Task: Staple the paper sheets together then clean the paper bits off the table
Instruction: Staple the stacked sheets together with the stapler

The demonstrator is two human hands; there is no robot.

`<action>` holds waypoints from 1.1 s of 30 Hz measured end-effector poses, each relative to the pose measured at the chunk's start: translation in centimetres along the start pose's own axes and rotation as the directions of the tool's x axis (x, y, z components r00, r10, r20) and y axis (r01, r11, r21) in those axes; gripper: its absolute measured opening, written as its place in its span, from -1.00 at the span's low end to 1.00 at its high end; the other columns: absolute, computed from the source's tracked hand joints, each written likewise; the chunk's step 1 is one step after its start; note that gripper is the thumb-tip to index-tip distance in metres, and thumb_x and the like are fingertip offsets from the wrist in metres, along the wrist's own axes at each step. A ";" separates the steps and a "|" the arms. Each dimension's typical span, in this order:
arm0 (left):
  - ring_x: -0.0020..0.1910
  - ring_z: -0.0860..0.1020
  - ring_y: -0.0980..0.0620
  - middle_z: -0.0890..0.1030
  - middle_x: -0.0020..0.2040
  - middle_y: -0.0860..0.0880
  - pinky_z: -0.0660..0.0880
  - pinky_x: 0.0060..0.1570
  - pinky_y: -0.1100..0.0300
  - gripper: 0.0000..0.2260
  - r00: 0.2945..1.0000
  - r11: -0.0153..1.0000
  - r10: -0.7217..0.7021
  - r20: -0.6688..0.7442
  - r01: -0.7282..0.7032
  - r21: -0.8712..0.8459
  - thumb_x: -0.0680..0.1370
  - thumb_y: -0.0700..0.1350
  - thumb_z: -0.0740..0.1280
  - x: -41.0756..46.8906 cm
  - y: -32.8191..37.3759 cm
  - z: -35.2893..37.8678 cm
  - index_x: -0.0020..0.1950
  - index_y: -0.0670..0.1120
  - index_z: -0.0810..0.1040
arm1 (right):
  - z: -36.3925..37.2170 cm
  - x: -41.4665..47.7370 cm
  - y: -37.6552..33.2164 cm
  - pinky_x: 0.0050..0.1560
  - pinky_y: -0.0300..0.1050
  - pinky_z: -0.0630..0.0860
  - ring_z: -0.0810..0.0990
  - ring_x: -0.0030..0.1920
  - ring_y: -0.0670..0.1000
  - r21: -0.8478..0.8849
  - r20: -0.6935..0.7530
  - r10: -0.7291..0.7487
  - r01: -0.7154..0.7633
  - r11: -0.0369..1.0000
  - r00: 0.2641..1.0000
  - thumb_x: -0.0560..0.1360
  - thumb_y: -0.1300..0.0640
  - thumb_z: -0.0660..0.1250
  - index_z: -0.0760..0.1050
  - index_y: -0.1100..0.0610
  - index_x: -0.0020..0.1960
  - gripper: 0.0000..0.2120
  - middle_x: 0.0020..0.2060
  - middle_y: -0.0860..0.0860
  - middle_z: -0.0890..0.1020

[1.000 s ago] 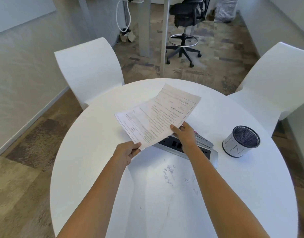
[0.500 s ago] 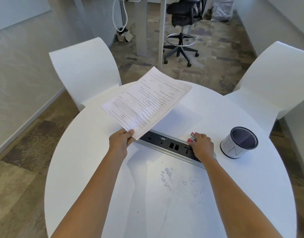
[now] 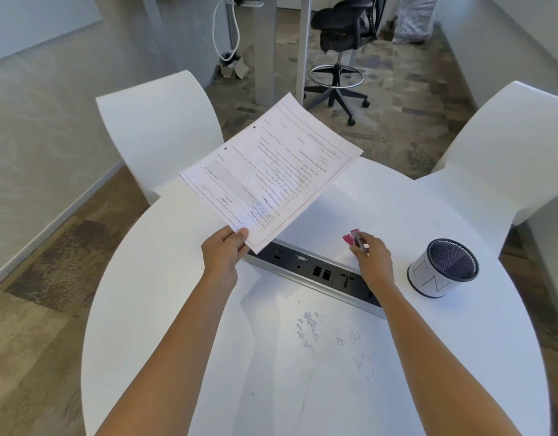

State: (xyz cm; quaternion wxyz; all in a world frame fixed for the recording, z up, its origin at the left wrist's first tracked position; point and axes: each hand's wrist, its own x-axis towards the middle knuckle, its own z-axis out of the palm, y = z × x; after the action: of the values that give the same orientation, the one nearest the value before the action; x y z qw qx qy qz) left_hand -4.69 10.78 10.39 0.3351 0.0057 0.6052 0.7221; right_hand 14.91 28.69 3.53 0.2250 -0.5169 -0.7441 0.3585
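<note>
My left hand (image 3: pixel 223 250) pinches the near corner of the printed paper sheets (image 3: pixel 271 171) and holds them tilted up above the far left of the round white table (image 3: pixel 177 278). My right hand (image 3: pixel 370 256) grips a small pink stapler (image 3: pixel 355 240), lifted just behind the power strip. Small white paper bits (image 3: pixel 309 327) lie scattered on the table in front of me, with more paper bits to the right (image 3: pixel 355 338).
A grey and black power socket strip (image 3: pixel 315 272) is set into the table's middle. A mesh pen cup wrapped in white paper (image 3: pixel 443 268) stands at the right. Two white chairs (image 3: pixel 158 127) (image 3: pixel 504 152) flank the far side; a black office chair (image 3: pixel 340 36) stands beyond.
My right hand let go of the sheets, moved right to the stapler and picked it up. My left hand raised the sheets up and away.
</note>
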 end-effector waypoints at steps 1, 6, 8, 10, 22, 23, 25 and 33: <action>0.06 0.62 -0.05 0.63 0.10 -0.09 0.61 -0.17 0.27 -0.75 1.000 1.000 0.012 0.003 -0.012 0.007 0.52 -0.32 0.31 -0.1 0.1 0.0 0.20 -0.23 0.55 | 0.0 -0.4 -1.0 0.03 -0.07 0.46 0.52 0.04 0.08 0.096 0.009 0.020 -0.020 0.995 1.000 0.56 0.18 0.25 0.46 0.13 0.28 -0.71 0.13 0.09 0.55; 0.06 0.63 -0.05 0.64 0.10 -0.07 0.61 -0.05 0.15 -0.75 0.999 0.998 0.054 0.004 -0.054 0.032 0.51 -0.32 0.32 -0.6 0.7 0.5 0.18 -0.22 0.56 | 0.4 -3.6 -5.1 -0.08 -0.15 0.50 0.50 -0.04 0.03 0.568 0.428 0.119 -0.369 0.736 0.896 0.61 0.13 0.16 0.37 0.25 0.35 -0.65 0.01 0.07 0.52; 0.03 0.63 -0.02 0.65 0.05 -0.04 0.61 -0.07 0.18 -0.75 0.996 0.996 0.089 0.017 -0.089 0.025 0.51 -0.33 0.32 -0.9 1.0 0.7 0.18 -0.22 0.56 | 0.3 -5.1 -6.5 -0.06 -0.14 0.48 0.49 -0.09 0.01 0.594 0.553 0.042 -0.429 0.680 0.832 0.62 0.11 0.13 0.40 0.26 0.30 -0.67 -0.09 0.07 0.51; 0.02 0.63 0.00 0.65 0.03 -0.03 0.61 -0.13 0.25 -0.77 0.992 0.992 0.122 0.024 -0.122 0.012 0.51 -0.34 0.31 -1.2 1.3 0.8 0.16 -0.22 0.57 | 0.5 -6.5 -7.7 -0.05 -0.13 0.48 0.49 -0.12 -0.01 0.597 0.618 -0.023 -0.450 0.664 0.786 0.62 0.12 0.13 0.46 0.21 0.22 -0.73 -0.13 0.06 0.52; 0.06 0.62 -0.08 0.62 0.13 -0.12 0.61 -0.10 0.22 -0.77 0.987 0.987 0.162 0.018 -0.162 -0.016 0.52 -0.34 0.31 -2.9 2.0 1.9 0.15 -0.21 0.57 | 2.1 -9.8 -11.4 0.01 -0.11 0.50 0.56 -0.04 -0.03 0.585 0.669 -0.137 -0.405 0.702 0.731 0.61 0.09 0.16 0.48 -0.04 0.07 -0.86 -0.02 -0.03 0.55; 0.06 0.62 -0.08 0.62 0.13 -0.12 0.61 -0.10 0.22 -0.78 0.987 0.987 0.161 0.013 -0.160 -0.016 0.51 -0.34 0.31 -2.9 2.0 1.9 0.14 -0.20 0.57 | 2.2 -9.8 -11.5 0.03 -0.10 0.50 0.56 -0.03 -0.02 0.588 0.666 -0.138 -0.402 0.702 0.733 0.60 0.09 0.16 0.48 -0.05 0.05 -0.86 -0.01 -0.04 0.56; 0.08 0.61 -0.09 0.62 0.14 -0.13 0.61 -0.10 0.23 -0.81 0.987 0.987 0.160 0.011 -0.160 -0.012 0.51 -0.33 0.32 -3.0 1.9 1.8 0.10 -0.18 0.58 | 2.2 -9.6 -11.8 0.07 -0.08 0.50 0.56 -0.02 -0.01 0.590 0.668 -0.142 -0.404 0.699 0.731 0.60 0.08 0.17 0.49 -0.05 0.05 -0.87 0.00 -0.03 0.56; 0.02 0.62 -0.06 0.62 0.12 -0.17 0.60 -0.09 0.25 -0.75 0.987 0.987 0.161 0.029 -0.161 -0.005 0.51 -0.35 0.32 -2.5 2.7 0.8 0.19 -0.28 0.55 | 4.2 -10.3 -8.8 0.02 -0.23 0.42 0.55 0.01 -0.05 0.072 0.574 -0.193 0.185 0.980 0.796 0.54 0.09 0.29 0.45 0.05 0.29 -0.68 0.12 -0.02 0.58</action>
State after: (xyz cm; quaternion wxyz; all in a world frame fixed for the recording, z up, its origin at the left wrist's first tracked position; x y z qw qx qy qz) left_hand -3.72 10.14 14.00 0.2846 0.0647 0.5968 0.7475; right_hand 10.30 15.98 7.96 0.0261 -0.3053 -0.8227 0.4788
